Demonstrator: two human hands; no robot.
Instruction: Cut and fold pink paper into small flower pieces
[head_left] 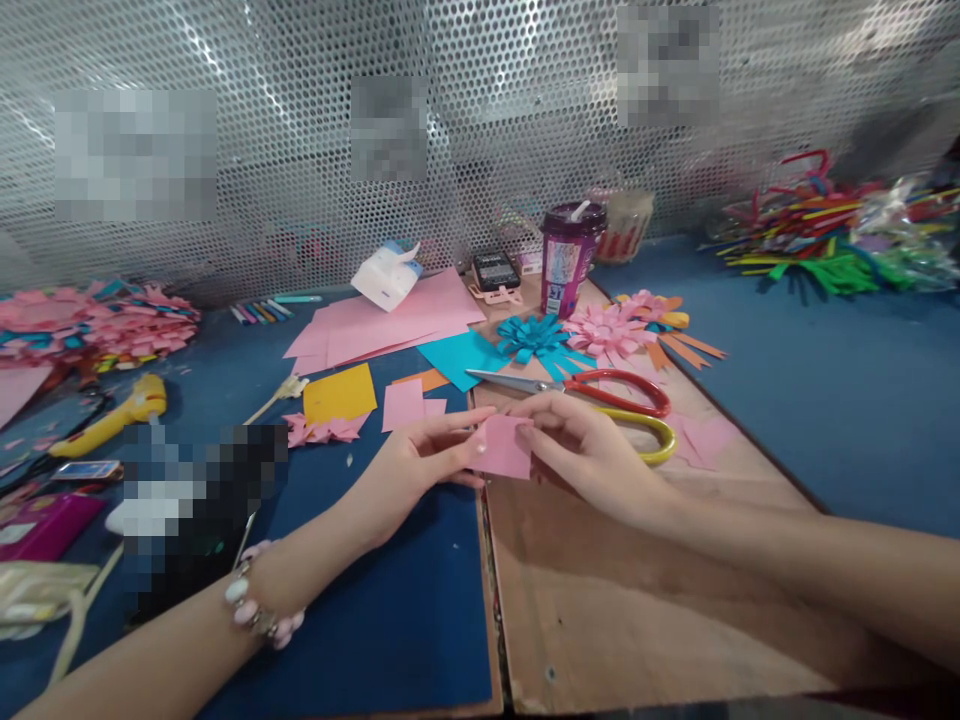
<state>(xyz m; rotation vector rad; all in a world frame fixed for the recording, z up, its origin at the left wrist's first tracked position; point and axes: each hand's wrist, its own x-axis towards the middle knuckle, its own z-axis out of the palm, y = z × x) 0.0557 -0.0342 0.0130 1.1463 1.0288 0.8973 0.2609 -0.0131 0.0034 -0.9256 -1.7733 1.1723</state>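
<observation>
A small square of pink paper [507,452] is held up between my two hands, over the seam of the table. My left hand [424,455] pinches its left edge between thumb and fingers. At the upper right corner, my right hand [581,445] grips it the same way. Just behind my right hand lie scissors [630,387] with one red and one yellow handle, blades pointing left. Beyond them are a blue paper flower [536,340] and a pink paper flower [611,330]. A sheet of blue paper [461,358] sits left of the flowers.
A purple cup [571,262] stands at the back near the perforated metal wall [480,60]. Large pink sheets [397,320] lie back left, with yellow paper [341,393] nearer. A yellow glue gun [120,412] rests at left. Colourful strips [832,230] are heaped far right.
</observation>
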